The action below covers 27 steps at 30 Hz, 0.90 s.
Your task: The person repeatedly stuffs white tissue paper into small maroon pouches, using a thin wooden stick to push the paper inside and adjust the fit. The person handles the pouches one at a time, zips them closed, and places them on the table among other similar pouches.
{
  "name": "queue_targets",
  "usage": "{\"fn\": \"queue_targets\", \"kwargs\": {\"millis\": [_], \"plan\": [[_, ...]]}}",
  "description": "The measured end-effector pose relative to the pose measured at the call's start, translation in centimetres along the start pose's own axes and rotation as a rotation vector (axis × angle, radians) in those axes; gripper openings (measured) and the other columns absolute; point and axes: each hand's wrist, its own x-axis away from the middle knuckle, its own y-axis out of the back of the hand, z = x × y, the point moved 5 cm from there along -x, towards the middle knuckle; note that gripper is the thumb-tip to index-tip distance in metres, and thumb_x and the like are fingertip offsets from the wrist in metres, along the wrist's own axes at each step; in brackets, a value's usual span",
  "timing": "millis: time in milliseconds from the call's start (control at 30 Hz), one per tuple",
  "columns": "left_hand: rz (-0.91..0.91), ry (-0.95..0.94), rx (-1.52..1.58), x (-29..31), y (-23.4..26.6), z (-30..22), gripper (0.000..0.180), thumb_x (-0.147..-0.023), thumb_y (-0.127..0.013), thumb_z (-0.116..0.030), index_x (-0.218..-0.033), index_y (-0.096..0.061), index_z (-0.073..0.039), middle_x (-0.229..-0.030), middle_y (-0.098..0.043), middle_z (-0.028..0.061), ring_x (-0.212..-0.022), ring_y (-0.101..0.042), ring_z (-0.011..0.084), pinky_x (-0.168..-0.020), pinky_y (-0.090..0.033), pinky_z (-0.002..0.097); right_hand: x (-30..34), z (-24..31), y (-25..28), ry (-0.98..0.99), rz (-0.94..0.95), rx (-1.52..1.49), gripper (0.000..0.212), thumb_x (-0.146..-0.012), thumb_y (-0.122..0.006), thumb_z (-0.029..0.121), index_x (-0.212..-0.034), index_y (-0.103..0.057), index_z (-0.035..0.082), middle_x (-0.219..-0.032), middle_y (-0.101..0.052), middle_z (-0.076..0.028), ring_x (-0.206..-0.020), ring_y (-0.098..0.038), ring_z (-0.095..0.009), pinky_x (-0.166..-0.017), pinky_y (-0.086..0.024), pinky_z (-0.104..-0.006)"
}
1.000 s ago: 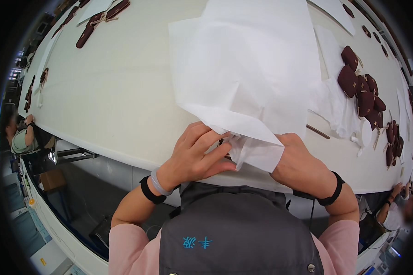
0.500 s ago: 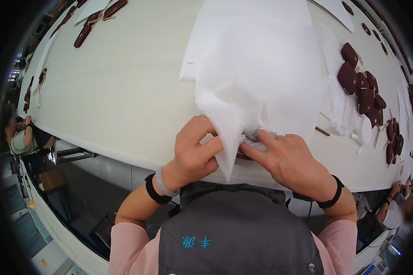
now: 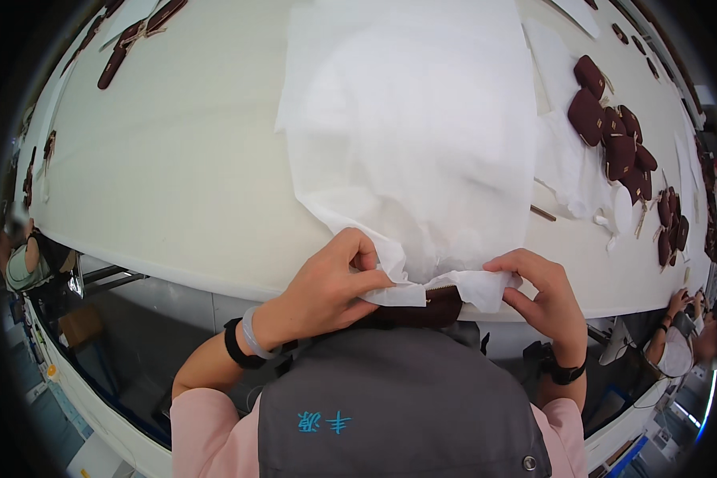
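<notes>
A dark red zippered pouch lies at the table's near edge, against my apron, its zip facing up. White tissue paper spreads away from me over the table, and its near edge folds over the pouch's opening. With thumb and fingers, my left hand pinches the paper just left of the zip. On the other side, my right hand grips a crumpled flap of the same paper between thumb and fingers. Paper and my apron hide much of the pouch; its inside cannot be seen.
Several dark red pouches lie in a heap on the right, beside crumpled white paper and a small brown stick. More pouches lie at the far left. Other people work at the table's left and right ends.
My right hand has come out from the pouch's opening and moved right, now holding a paper flap. The hanging paper corner by my left hand is now folded across the pouch, which sits nearer me.
</notes>
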Motion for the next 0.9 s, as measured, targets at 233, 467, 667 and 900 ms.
{"fn": "queue_targets", "kwargs": {"millis": [233,467,667,900], "plan": [[0.129,0.017,0.036,-0.7,0.2,-0.1,0.042,-0.069,-0.073,0.009,-0.105,-0.074,-0.013,-0.092,-0.048,0.0061,-0.083,-0.053,0.0239,-0.073,-0.049,0.0324,-1.3,-0.8,-0.1,0.104,-0.086,0.139,0.033,-0.075,-0.063,-0.014,-0.1,-0.073,0.006,-0.094,-0.064,-0.008,-0.09,-0.063,-0.028,-0.077,-0.051,-0.0383],[0.275,0.195,0.435,-1.1,-0.8,0.6,0.018,-0.098,-0.066,-0.021,-0.106,-0.07,-0.005,-0.082,-0.061,0.01,-0.066,-0.054,0.026,-0.063,-0.045,0.0378,-2.9,1.3,-2.4,0.167,-0.291,0.16,0.023,-0.076,-0.072,-0.005,-0.095,-0.066,0.006,-0.084,-0.056,-0.007,-0.071,-0.059,-0.023,-0.059,-0.047,-0.0355],[0.526,0.393,0.053,-4.1,-1.0,1.0,0.024,-0.102,-0.061,-0.028,-0.105,-0.066,-0.005,-0.06,-0.058,0.011,-0.053,-0.052,0.0245,-0.056,-0.043,0.0382,-2.8,0.5,-4.0,0.225,-0.208,0.048,0.023,-0.078,-0.074,-0.001,-0.099,-0.067,0.004,-0.089,-0.061,-0.008,-0.077,-0.061,-0.026,-0.065,-0.049,-0.0366],[0.065,0.477,0.423,-2.7,-0.4,0.3,0.015,-0.093,-0.073,-0.016,-0.104,-0.071,-0.006,-0.074,-0.053,0.0034,-0.062,-0.048,0.0134,-0.054,-0.038,0.0312,-1.3,-0.2,-1.7,0.243,-0.116,0.184,0.04,-0.075,-0.07,-0.007,-0.113,-0.067,0.003,-0.107,-0.062,-0.011,-0.092,-0.059,-0.029,-0.078,-0.052,-0.037]]}}
